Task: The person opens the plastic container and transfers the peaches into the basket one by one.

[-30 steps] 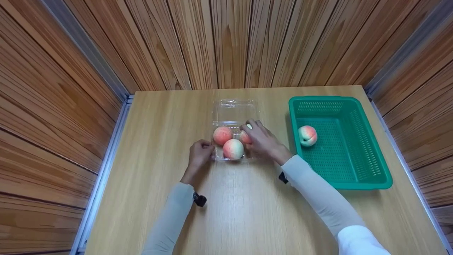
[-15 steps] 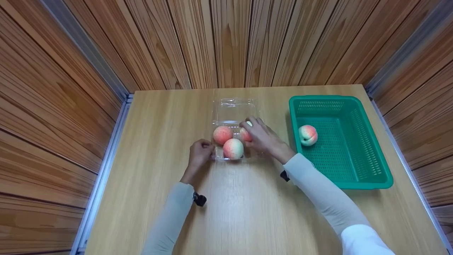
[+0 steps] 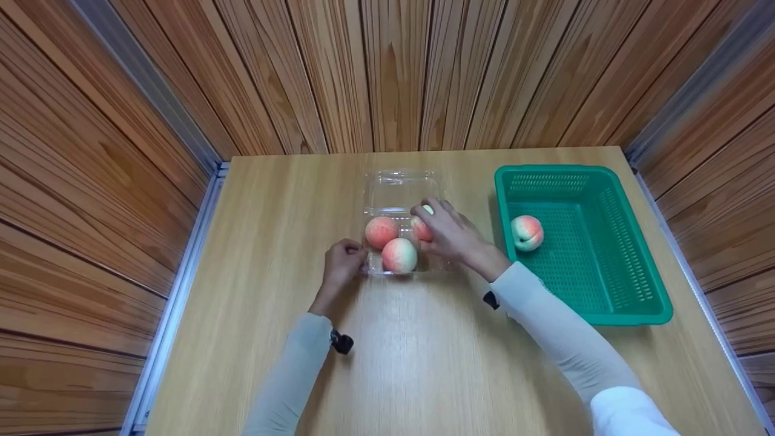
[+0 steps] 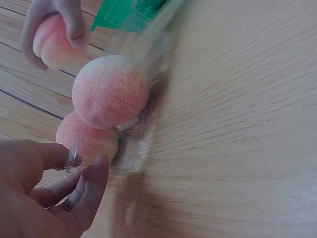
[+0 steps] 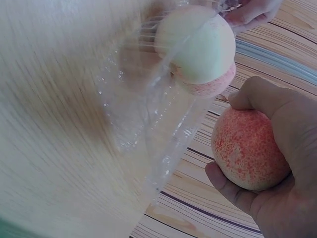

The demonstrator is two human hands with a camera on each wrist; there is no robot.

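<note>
On the table lies a clear plastic clamshell box (image 3: 402, 211), its lid raised towards the back. Two pink-and-cream peaches sit in it, a back-left peach (image 3: 381, 232) and a front peach (image 3: 399, 255). My left hand (image 3: 342, 263) pinches the box's left rim between thumb and fingers, as the left wrist view shows. Over the box's right side, my right hand (image 3: 455, 236) grips another peach (image 5: 247, 151), with thumb and fingers curled round it. In the right wrist view this peach hangs above the box's edge, apart from the other two. The hand partly covers it in the head view.
A green plastic basket (image 3: 501, 209) stands on the right of the wooden table (image 3: 272, 242). One peach (image 3: 527, 233) lies at its left side. Wood-panelled walls (image 3: 393, 79) enclose the table at the back and both sides.
My right wrist and forearm have shifted slightly to the right, while the hand still grips the peach over the box. The left hand, box and other peaches stay in place.
</note>
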